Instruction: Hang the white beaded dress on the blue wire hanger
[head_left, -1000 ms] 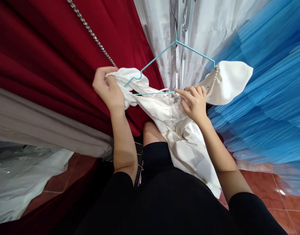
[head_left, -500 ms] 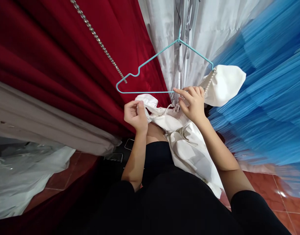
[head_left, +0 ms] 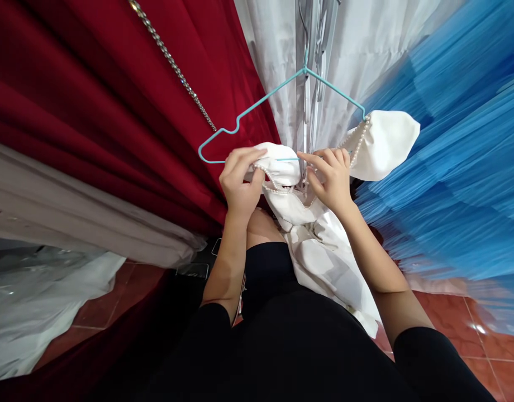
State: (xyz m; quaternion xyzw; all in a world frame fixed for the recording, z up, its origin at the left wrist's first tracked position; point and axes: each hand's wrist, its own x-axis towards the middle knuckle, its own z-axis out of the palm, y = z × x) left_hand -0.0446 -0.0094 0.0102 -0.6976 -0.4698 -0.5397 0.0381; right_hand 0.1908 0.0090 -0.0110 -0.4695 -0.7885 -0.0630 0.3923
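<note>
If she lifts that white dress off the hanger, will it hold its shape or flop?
Likely floppy: the white dress bunches in the left hand and droops. Its sheen suggests slippery. The thin teal hanger probably sways.

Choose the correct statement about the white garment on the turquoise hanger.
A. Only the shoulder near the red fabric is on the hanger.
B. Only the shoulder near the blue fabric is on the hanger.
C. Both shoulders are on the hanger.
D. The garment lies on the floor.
B: the white garment hangs from the turquoise hanger only beside the blue fabric; the left hand holds the other shoulder below the bare end.
</note>
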